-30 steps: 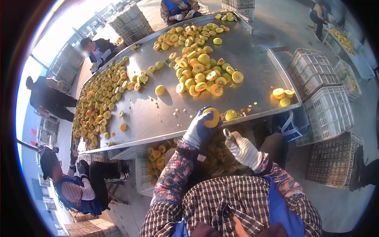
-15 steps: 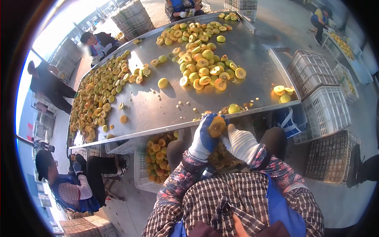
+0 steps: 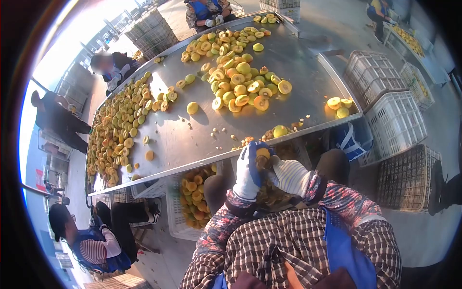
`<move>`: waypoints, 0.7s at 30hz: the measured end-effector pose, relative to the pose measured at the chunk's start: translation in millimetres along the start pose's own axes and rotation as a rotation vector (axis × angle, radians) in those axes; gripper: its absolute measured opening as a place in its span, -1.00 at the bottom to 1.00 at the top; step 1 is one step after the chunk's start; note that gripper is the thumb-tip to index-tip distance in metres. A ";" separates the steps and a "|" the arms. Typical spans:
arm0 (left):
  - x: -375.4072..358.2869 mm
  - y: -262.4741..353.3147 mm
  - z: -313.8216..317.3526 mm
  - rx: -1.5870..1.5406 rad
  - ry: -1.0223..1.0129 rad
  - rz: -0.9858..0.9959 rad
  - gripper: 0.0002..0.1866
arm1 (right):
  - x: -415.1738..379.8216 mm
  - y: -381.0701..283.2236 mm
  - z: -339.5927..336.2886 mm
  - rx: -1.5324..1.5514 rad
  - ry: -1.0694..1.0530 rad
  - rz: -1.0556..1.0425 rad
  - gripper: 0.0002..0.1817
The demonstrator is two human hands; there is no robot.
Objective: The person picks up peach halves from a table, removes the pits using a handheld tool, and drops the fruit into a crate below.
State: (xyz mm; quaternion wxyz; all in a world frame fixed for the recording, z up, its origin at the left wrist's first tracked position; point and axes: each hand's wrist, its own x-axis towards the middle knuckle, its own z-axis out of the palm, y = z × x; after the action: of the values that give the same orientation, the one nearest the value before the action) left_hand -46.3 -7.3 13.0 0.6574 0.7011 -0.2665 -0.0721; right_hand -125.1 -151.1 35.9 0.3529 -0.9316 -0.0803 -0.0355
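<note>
My left hand [image 3: 250,171], in a white and blue glove, is wrapped round an orange-yellow fruit piece [image 3: 263,153] just past the near edge of the metal table [image 3: 178,139]. My right hand [image 3: 290,176], in a striped glove, is closed against the same fruit from the right; its fingertips are partly hidden, and what they hold is too small to name. Beyond my hands a green-yellow fruit [image 3: 280,131] lies by the table edge among small pits and scraps. A large pile of halved fruit [image 3: 240,82] sits farther back. Dark scraps [image 3: 272,195] show below my hands.
Many fruit halves [image 3: 113,130] cover the table's left side. A white crate of fruit [image 3: 185,230] stands below the edge, left of my knees. Crates [image 3: 397,125] are stacked at the right, beside a blue bag [image 3: 350,144]. Several other people sit or stand around the table.
The view has shifted slightly, moving the table a little left and up. The fruit between my hands has turned and is more covered by my fingers.
</note>
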 end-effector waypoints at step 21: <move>6.4 21.1 -10.8 0.454 -0.119 0.312 -0.75 | -1.8 4.5 -10.5 0.045 -0.242 0.076 -0.59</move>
State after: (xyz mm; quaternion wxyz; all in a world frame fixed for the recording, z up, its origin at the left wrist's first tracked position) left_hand -41.9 -0.7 36.1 0.4698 0.7755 -0.4187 0.0503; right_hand -126.3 -161.6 40.6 0.3626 -0.9232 -0.0874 0.0924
